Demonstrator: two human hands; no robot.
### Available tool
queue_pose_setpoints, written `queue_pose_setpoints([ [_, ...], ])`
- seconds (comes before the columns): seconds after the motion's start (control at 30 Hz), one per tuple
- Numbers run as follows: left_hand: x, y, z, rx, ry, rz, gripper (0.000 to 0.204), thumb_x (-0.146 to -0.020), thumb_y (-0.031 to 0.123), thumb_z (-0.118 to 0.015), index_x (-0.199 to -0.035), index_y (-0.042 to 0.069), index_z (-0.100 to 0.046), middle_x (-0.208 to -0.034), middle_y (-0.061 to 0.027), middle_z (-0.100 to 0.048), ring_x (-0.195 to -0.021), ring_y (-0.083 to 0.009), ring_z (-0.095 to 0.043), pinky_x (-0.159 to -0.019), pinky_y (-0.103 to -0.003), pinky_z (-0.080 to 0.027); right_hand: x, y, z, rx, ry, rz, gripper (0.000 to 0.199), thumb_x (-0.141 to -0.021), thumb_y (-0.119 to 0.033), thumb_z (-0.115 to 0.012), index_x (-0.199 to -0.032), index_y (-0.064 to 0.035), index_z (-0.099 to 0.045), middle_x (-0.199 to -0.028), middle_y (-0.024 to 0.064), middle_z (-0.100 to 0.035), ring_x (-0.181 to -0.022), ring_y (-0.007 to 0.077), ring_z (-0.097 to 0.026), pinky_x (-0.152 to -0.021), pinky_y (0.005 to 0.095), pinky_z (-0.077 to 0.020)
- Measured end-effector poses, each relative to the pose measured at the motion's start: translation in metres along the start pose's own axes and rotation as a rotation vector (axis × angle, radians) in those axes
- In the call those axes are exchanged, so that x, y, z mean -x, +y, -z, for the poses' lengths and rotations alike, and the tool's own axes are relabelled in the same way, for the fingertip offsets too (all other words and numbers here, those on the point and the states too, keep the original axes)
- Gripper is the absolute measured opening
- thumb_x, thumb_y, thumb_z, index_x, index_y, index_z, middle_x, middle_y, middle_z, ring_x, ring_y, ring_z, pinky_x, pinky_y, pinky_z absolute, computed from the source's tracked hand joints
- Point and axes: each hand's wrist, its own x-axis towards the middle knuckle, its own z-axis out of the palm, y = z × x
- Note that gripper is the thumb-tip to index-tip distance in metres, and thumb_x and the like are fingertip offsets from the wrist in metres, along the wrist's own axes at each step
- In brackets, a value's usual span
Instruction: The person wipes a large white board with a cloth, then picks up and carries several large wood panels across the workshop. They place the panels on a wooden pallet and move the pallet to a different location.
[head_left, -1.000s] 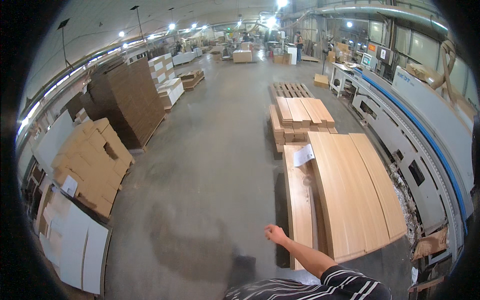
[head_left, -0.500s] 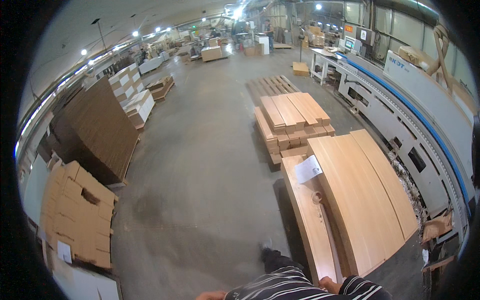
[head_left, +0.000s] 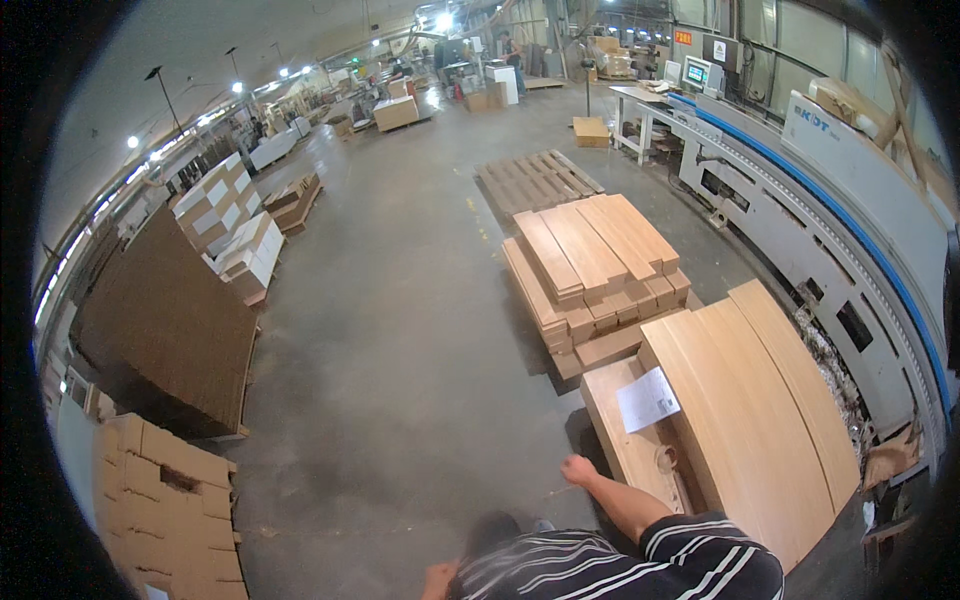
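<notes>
Your view has swung since a second ago: the long stack of pale boards point(head_left: 745, 420) that sat mid-right now fills the lower right of the frame, and the stack of shorter planks point(head_left: 600, 265) has come to the centre, so you are closing on the boards. Your right hand point(head_left: 578, 470), raised over the floor a second ago, now hangs low at the lower centre, just beside the near corner of the lower narrow board point(head_left: 630, 440). Its fingers look loosely curled and hold nothing; it is near the board, not clearly touching. Your left hand point(head_left: 436, 578) only peeps in at the bottom edge (too little shows to tell how its fingers stand).

The boards are smooth, light wood veneer, long and flat with straight square edges that bend toward the rim. A white sheet of paper point(head_left: 648, 398) lies on the lower board. The shorter planks are thick, blocky, laid in crossed layers. Behind them lies a slatted wooden pallet point(head_left: 538, 180). The floor point(head_left: 400, 330) is grey, dull concrete. At lower left stand brown cardboard stacks point(head_left: 165, 500), matt and ribbed.
</notes>
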Motion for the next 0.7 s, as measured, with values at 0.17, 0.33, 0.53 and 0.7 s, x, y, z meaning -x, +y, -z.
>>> queue_pose_setpoints([
  [0.17,-0.117,0.005,-0.004,-0.175,-0.006,0.123,0.043,-0.084,0.045,-0.057,-0.084,0.003,-0.067,-0.072,-0.0158,-0.063,-0.070,-0.0290,-0.059,-0.067,-0.041,-0.047,-0.132,-0.133,0.089,-0.355,0.115,0.150,0.034,-0.082,-0.033,-0.054,-0.099,-0.0048,-0.063,-0.101,0.0205,-0.063,-0.096,0.0383,-0.059,-0.082,0.0449,-0.0480],
  [0.33,-0.298,0.045,0.017,-0.574,0.032,0.039,0.031,-0.082,0.031,-0.056,-0.096,0.007,-0.068,-0.097,-0.0172,-0.066,-0.092,-0.0330,-0.063,-0.076,-0.043,-0.049,-0.203,-0.109,0.101,-0.218,0.078,0.055,0.032,-0.084,-0.031,-0.057,-0.097,-0.0033,-0.065,-0.083,0.0107,-0.069,-0.071,0.0223,-0.067,-0.068,0.0352,-0.0521],
  [0.53,-0.520,0.199,0.070,-0.680,0.023,-0.142,0.040,-0.087,0.037,-0.053,-0.082,-0.001,-0.066,-0.083,-0.0234,-0.064,-0.083,-0.0398,-0.062,-0.073,-0.046,-0.048,-0.178,0.034,0.070,0.168,-0.149,-0.407,0.034,-0.073,-0.032,-0.056,-0.088,-0.0036,-0.067,-0.097,0.0212,-0.065,-0.092,0.0383,-0.062,-0.078,0.0443,-0.0513],
  [0.7,-0.668,0.339,0.059,-0.239,0.062,-0.197,0.040,-0.089,0.040,-0.051,-0.095,0.001,-0.062,-0.088,-0.0195,-0.065,-0.087,-0.0380,-0.062,-0.076,-0.044,-0.048,-0.160,0.076,0.049,-0.242,-0.365,-0.861,0.028,-0.082,-0.033,-0.053,-0.085,-0.0103,-0.069,-0.081,0.0134,-0.067,-0.072,0.0295,-0.066,-0.060,0.0405,-0.0526],
])
